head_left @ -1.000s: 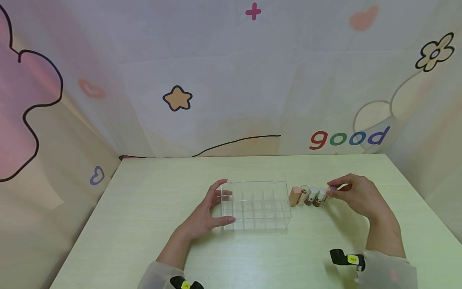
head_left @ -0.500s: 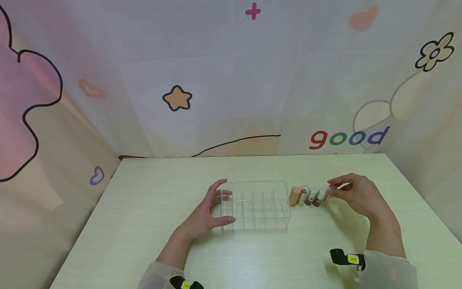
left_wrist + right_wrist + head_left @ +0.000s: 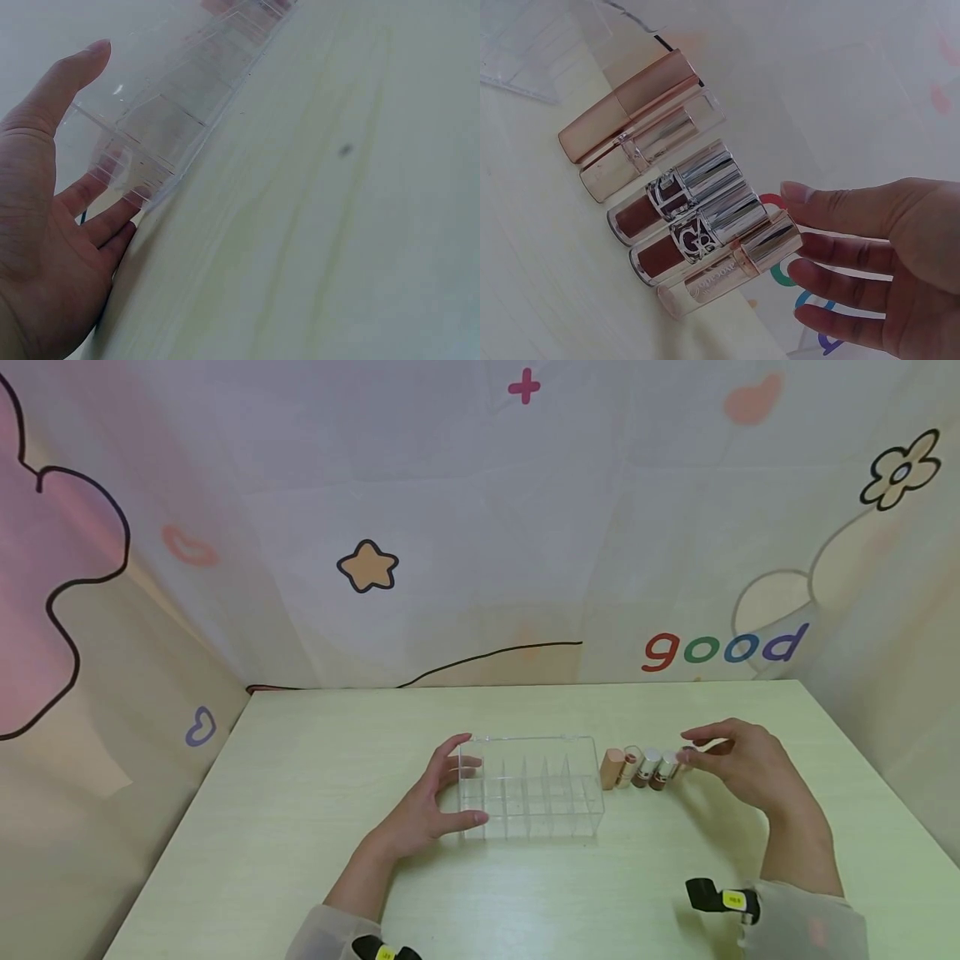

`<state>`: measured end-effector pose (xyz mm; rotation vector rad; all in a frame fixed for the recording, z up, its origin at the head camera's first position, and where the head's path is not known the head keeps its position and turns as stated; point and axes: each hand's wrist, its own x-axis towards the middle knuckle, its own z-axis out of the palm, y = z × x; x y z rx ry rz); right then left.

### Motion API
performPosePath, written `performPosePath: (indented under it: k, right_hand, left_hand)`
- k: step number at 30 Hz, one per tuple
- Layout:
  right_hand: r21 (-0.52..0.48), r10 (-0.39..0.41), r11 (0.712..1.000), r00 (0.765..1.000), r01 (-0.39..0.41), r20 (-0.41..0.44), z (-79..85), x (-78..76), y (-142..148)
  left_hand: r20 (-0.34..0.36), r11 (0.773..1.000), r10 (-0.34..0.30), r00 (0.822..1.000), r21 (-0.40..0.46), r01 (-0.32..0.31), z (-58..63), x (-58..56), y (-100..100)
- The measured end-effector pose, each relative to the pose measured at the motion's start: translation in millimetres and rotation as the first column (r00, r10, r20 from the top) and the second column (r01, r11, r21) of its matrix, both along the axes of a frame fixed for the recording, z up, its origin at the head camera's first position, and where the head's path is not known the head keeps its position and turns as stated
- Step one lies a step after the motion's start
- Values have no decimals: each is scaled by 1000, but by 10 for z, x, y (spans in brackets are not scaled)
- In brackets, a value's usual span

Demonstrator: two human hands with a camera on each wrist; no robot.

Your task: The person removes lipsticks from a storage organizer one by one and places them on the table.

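A clear plastic organizer box (image 3: 532,802) with compartments stands mid-table. My left hand (image 3: 420,814) grips its left end, thumb in front and fingers behind; the left wrist view shows the box wall (image 3: 187,112) between them. To the right of the box several lip tubes stand upright in a row. They are a rose-gold lipstick (image 3: 630,105), a clear-capped lipstick (image 3: 649,142), two silver-capped dark lip glosses (image 3: 697,232) and, at the right end, a pinkish lip gloss (image 3: 731,266). My right hand (image 3: 750,768) is at that last tube's cap, fingers relaxed, thumb apart from it.
The pale wooden table (image 3: 337,752) extends around the box and tubes. A printed cloth backdrop (image 3: 465,527) rises behind its far edge and at both sides. Wrist camera mounts (image 3: 720,897) sit on the sleeves.
My right thumb and index finger have spread slightly at the end lip gloss's cap. The left hand, the box and the other tubes have stayed in place.
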<state>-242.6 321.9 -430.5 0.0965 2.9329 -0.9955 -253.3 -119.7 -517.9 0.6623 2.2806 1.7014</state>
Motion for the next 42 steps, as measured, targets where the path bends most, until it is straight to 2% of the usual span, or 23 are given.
performPosePath:
  k: [17,31,39,42]
  right_hand:
    - [-12,-22,1000,996,21,-91,20,10,-92]
    - [-21,-30,999,984,26,-175,50,-73,-220]
    - [-81,-14,997,980,-2,-200,19,-102,-351]
    - [-84,5,996,982,-21,-186,-7,-109,-397]
  left_hand:
    - [2,1000,-5,1000,0,5,-37,-32,-29]
    - [15,1000,19,1000,-17,-19,-43,-56,-88]
    - [49,1000,29,998,11,-29,75,-97,-105]
    - [28,998,59,998,-35,-58,150,-156,-102]
